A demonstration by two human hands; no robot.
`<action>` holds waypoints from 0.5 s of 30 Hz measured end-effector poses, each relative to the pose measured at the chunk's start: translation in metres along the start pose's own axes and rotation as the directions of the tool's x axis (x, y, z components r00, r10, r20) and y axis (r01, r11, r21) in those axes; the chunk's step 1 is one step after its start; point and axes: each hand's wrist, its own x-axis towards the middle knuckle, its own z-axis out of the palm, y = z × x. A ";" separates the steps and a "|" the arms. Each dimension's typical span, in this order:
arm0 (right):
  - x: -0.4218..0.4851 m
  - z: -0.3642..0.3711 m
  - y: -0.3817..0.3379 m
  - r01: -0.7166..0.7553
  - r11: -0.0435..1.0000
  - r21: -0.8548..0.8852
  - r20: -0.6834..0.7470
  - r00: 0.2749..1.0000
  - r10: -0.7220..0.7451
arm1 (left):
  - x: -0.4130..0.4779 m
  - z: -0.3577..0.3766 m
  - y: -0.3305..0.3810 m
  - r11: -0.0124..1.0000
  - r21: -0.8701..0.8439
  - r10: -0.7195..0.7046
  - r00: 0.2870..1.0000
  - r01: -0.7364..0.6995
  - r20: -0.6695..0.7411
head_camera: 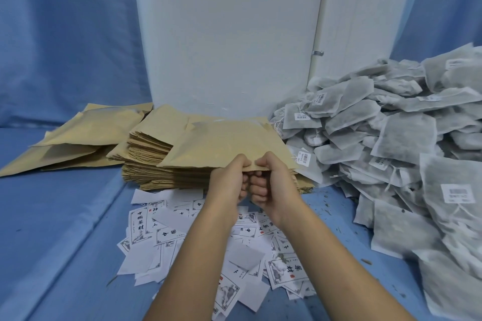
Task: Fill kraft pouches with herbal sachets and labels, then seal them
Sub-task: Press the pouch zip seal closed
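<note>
A kraft pouch (224,146) is lifted off the top of a thick stack of flat kraft pouches (154,164) in the middle. My left hand (229,180) and my right hand (271,182) sit side by side, each pinching the near edge of that pouch between thumb and curled fingers. White printed labels (198,232) lie scattered on the blue surface under my forearms. A big heap of grey herbal sachets (396,143) with barcode tags fills the right side.
Several kraft pouches (78,143) lie loosely at the left behind the stack. A white panel (229,34) stands upright at the back, with blue cloth (60,216) covering the surface and walls. Herb crumbs dot the cloth near the sachets.
</note>
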 end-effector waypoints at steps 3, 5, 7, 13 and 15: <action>0.000 -0.001 0.000 0.062 0.997 0.036 -0.066 0.996 -0.060 | 0.005 -0.005 0.002 0.997 -0.068 0.033 0.996 -0.039 -0.083; 0.001 -0.001 0.001 0.094 0.996 0.006 -0.094 0.991 -0.093 | 0.006 -0.007 0.002 0.997 -0.072 0.008 0.998 -0.013 -0.069; 0.002 -0.002 0.001 0.090 0.996 0.001 -0.085 0.992 -0.090 | 0.004 -0.007 0.002 0.997 -0.064 -0.043 0.999 0.043 0.005; 0.001 -0.004 0.002 -0.004 1.000 -0.007 0.032 0.999 0.005 | 0.004 -0.006 0.002 1.000 -0.002 -0.018 0.999 0.018 0.029; 0.002 -0.005 0.002 0.001 1.000 0.019 -0.015 1.000 0.000 | 0.005 -0.008 0.002 1.000 -0.011 0.015 0.999 -0.015 -0.045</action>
